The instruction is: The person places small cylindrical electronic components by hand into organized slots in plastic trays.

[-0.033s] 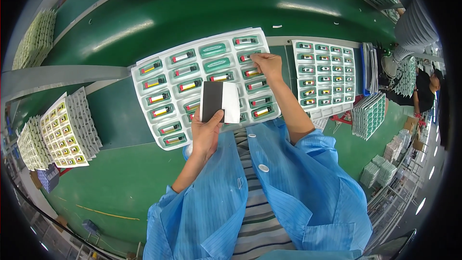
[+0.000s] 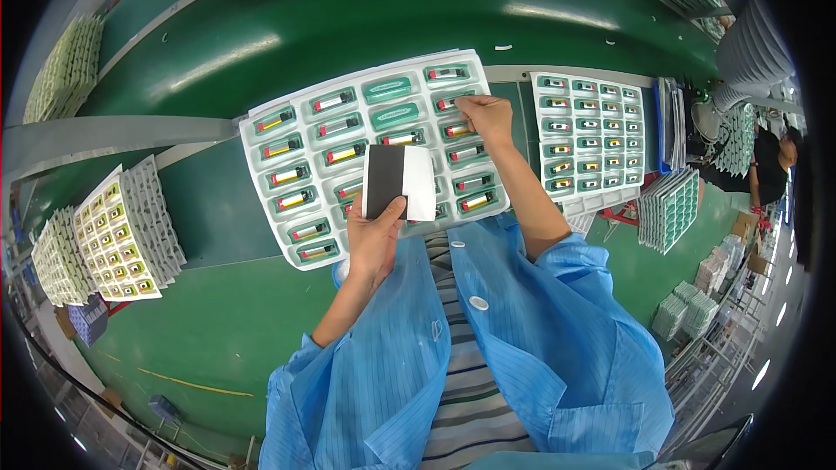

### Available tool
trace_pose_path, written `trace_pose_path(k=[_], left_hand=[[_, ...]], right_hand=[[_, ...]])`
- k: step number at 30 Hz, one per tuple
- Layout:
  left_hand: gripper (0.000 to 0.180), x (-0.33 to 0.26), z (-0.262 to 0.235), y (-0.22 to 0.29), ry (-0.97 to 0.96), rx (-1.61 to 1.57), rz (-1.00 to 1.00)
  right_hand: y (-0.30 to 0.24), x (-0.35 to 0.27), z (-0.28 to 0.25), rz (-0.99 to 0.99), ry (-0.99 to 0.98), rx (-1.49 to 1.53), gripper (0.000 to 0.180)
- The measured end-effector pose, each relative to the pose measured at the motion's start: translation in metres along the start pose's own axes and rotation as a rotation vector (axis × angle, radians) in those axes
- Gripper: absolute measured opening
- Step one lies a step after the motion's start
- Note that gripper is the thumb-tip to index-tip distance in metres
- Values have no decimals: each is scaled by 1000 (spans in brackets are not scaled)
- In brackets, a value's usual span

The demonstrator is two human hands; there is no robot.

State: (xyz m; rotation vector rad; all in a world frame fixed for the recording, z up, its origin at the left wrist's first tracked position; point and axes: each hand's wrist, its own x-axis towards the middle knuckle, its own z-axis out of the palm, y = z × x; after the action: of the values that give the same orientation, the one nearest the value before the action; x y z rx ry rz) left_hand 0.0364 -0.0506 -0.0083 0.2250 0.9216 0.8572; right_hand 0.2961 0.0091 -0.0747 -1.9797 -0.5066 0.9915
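A large white moulded tray (image 2: 418,70) lies in front of me, most of its green-bottomed pockets holding a small slim part (image 2: 331,102) with red, black and white or yellow areas. In the upper middle, two pockets show only green. My left hand (image 2: 373,239), thumb on top, grips a flat black-and-white sheet (image 2: 386,181) over the lower middle of the tray. My right hand (image 2: 488,116) is closed in a pinch at a part (image 2: 445,104) in the right-hand column, second pocket from the far edge. Its fingertips hide whether anything is between them.
Right of the tray stands a second filled white tray (image 2: 569,116), with blue folders (image 2: 669,126) beyond it. Stacked trays (image 2: 113,235) lean at the left, near a grey rail (image 2: 131,141). A green surface (image 2: 374,0) runs along the far side. Another person (image 2: 766,157) is at the far right.
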Motion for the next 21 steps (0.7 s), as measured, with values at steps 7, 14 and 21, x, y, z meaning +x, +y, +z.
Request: trace_pose_path(k=[7,14,21], left_hand=[[31,3,1,4,41,-18,45],[27,3,5,-1,71,61,149],[25,0,11,-6,-4,405,288]], right_hand=[[-5,-1,4,-403,255,-894,19],[-34,-129,13,-811,-308,-296,13],[-27,-155,10,-1029,-234,-422,15]])
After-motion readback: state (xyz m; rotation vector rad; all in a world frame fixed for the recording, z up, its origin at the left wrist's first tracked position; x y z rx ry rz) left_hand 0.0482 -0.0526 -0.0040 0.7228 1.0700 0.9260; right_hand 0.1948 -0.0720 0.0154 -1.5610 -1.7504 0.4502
